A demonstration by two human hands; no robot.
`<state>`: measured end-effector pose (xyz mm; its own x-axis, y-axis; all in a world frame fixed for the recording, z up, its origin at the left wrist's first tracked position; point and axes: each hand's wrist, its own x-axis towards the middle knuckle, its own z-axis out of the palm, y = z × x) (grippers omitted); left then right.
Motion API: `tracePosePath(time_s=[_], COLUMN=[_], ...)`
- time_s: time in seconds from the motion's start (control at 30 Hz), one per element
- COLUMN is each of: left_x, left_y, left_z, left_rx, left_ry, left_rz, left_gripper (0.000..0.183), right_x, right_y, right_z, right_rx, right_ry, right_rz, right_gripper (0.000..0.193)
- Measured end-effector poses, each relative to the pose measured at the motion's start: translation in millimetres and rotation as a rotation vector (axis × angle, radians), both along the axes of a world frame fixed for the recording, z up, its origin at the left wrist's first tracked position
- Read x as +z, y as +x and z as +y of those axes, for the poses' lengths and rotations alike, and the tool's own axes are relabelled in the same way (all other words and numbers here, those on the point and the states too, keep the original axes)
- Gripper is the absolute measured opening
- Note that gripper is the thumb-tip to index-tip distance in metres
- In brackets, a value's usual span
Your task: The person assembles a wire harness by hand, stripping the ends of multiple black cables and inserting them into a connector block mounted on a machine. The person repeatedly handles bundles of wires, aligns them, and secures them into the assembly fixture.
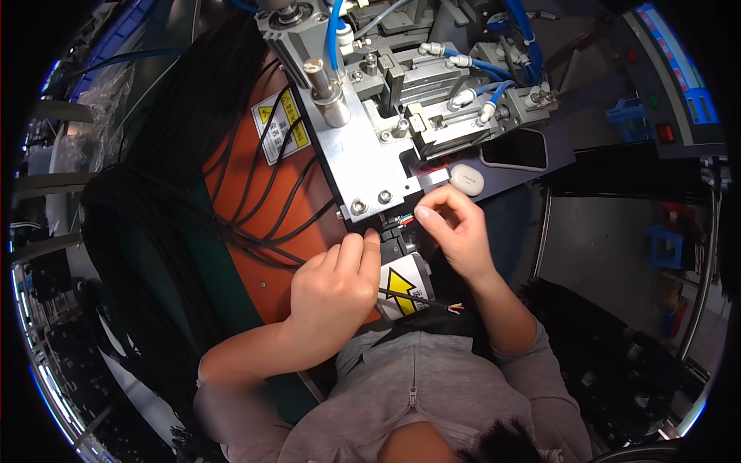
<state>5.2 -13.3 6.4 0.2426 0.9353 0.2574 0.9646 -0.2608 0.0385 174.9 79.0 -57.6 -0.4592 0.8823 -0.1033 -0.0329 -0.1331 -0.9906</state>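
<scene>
My left hand [340,282] is closed, its fingers curled at the front of the metal machine [363,166]. A black cable [409,296] comes out from under this hand and runs right, ending in bare coloured wires [455,308]. Just beyond my left fingertips, another set of thin coloured wires [404,221] fans out below the machine's plate. The thumb and index finger of my right hand [461,235] are pinched together at the ends of those wires. What lies under the left fingers is mostly hidden.
Black cables [255,185] cross the orange-red board [270,231] from a thick bundle at left. A white earphone case [467,180] and a phone [513,150] lie right of the machine. Blue air hoses [494,69] run above. A screen panel [679,69] stands at far right.
</scene>
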Motion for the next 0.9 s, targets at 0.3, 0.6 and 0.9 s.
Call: tracePosePath(time_s=[0.3, 0.6, 0.9], left_x=[5, 8, 1], left_y=[-4, -9, -10], left_z=[11, 11, 13], left_rx=[-0.036, -0.159, -0.188], left_ry=[0.198, 0.167, 0.267], left_rz=[-0.08, -0.554, -0.592], left_gripper=[0.017, 0.023, 0.021], right_x=[33, 43, 45], right_y=[32, -13, -14], right_z=[11, -10, -2], right_rx=[0.24, -0.006, 0.009], right_ry=[0.476, 0.523, 0.86], right_rz=[0.324, 0.225, 0.098], right_gripper=[0.024, 0.021, 0.028])
